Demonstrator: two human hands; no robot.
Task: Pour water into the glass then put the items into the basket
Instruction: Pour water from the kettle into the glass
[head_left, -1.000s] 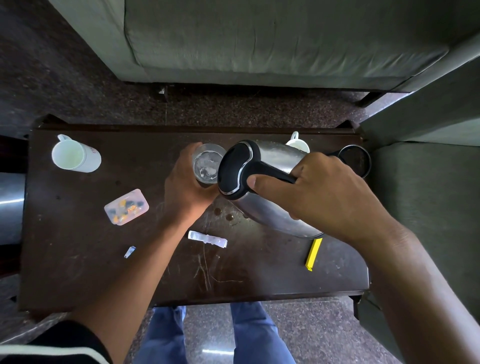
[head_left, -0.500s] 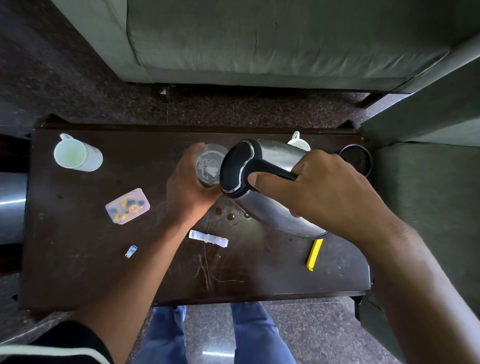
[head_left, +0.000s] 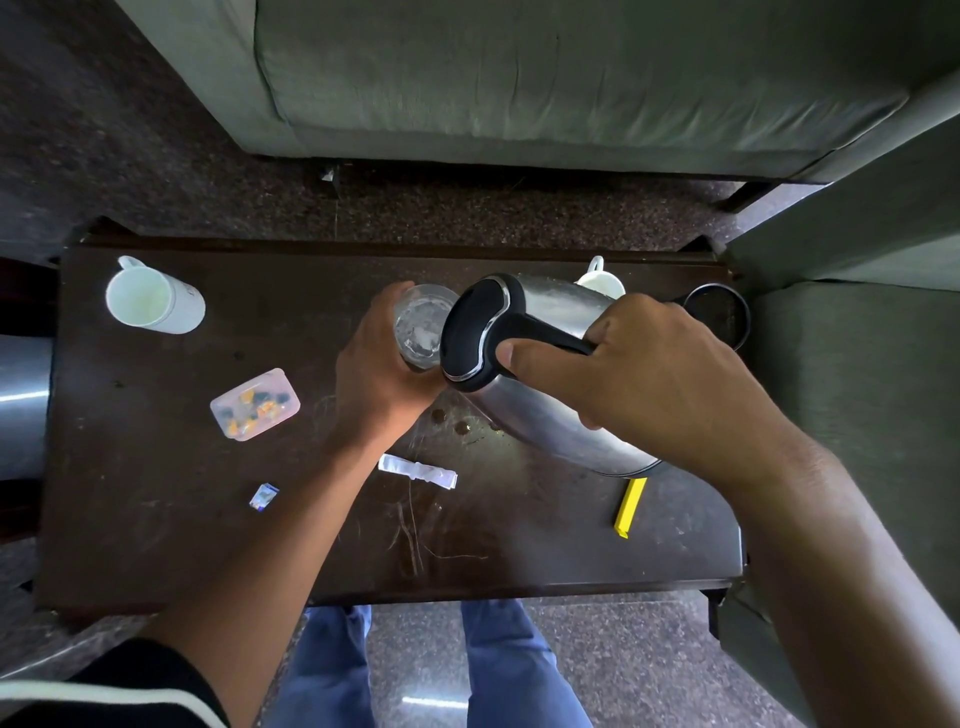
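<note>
A clear glass (head_left: 420, 326) stands at the middle of the dark wooden table (head_left: 156, 519), with water showing inside it. My left hand (head_left: 376, 371) grips the glass from its left side. A steel kettle (head_left: 540, 374) with a black lid is tilted leftward, its lid end over the glass rim. My right hand (head_left: 649, 374) grips the kettle's black handle. No basket is in view.
On the table: a white mug (head_left: 150, 303) lying far left, a small plastic box (head_left: 255, 404) of coloured bits, a white sachet (head_left: 417, 471), a tiny wrapper (head_left: 262, 497), a yellow strip (head_left: 629, 508), a white cup (head_left: 600, 280) and a black round base (head_left: 719, 316). Green sofas stand behind and right.
The kettle stays tilted over the glass while my hands keep their grips; the whole scene has shifted only slightly.
</note>
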